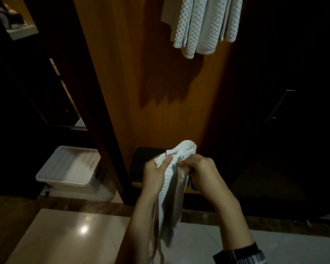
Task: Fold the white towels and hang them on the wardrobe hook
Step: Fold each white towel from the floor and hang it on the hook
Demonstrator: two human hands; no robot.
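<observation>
A white waffle-textured towel (172, 185) hangs bunched between both my hands in front of the brown wardrobe panel (160, 82). My left hand (156, 172) pinches its upper left corner with the thumb on top. My right hand (202, 172) grips the towel's right side, fingers curled round the fabric. The towel's lower end dangles down to about floor-tile level in the view. Several white towels (202, 23) hang side by side at the top of the wardrobe panel; the hook itself is hidden by them.
A white plastic bin (44, 177) holding pale cloth stands on the floor at the left, beside the wardrobe edge. A dark box (141, 161) sits at the panel's foot. A dark door with a metal handle (280, 104) is at the right. Glossy floor tiles (74, 235) lie below.
</observation>
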